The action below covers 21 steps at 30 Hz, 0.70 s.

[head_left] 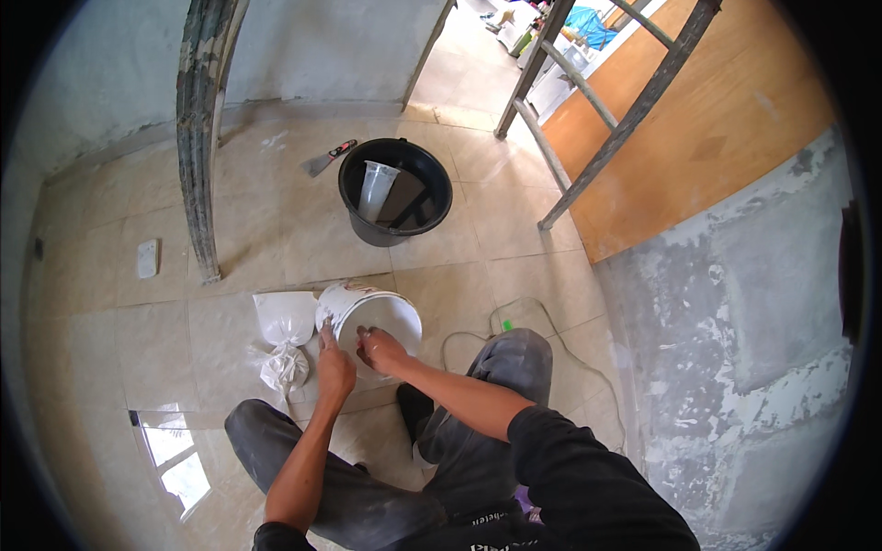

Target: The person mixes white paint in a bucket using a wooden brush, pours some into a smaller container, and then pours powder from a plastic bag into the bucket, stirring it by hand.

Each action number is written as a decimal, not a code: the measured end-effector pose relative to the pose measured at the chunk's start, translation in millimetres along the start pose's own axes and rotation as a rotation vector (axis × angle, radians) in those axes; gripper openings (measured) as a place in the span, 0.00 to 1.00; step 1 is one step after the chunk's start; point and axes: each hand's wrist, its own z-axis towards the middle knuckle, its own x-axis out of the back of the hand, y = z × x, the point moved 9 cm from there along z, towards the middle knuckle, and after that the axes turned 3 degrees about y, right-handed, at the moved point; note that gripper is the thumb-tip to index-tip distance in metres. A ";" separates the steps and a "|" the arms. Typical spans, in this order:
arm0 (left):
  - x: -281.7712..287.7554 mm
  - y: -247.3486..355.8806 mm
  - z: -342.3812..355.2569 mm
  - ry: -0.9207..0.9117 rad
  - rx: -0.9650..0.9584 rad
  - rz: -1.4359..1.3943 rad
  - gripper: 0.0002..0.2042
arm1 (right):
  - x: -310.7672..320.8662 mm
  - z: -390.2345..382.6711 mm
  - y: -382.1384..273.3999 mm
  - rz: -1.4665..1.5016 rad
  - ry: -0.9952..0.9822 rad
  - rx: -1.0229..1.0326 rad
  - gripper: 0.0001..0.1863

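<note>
A small white bucket [390, 312] smeared with white paste stands on the tiled floor between my knees. My left hand [333, 367] grips its near left rim. My right hand [378, 350] reaches inside the bucket with fingers curled; what it holds, if anything, is hidden. A tied white plastic bag of powder [285, 335] lies on the floor touching the bucket's left side.
A black bucket [395, 191] holding a clear measuring jug [375, 188] and a dark flat tool stands farther ahead. A red-handled scraper [326, 159] lies beside it. Ladder legs [200, 156] rise at left and another ladder [588, 119] at right. A thin cable [542, 321] loops by the grey wall.
</note>
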 end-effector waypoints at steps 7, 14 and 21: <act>10.4 -10.1 -0.1 0.026 -0.062 0.018 0.33 | 20.6 21.5 -11.9 0.354 0.180 0.004 0.11; 21.8 -20.7 3.8 0.075 -0.167 -0.021 0.31 | 17.0 16.3 -44.8 0.187 0.113 0.227 0.13; 22.2 -17.0 5.7 -0.008 0.005 -0.121 0.33 | -9.4 11.9 -36.3 0.125 -0.210 0.165 0.13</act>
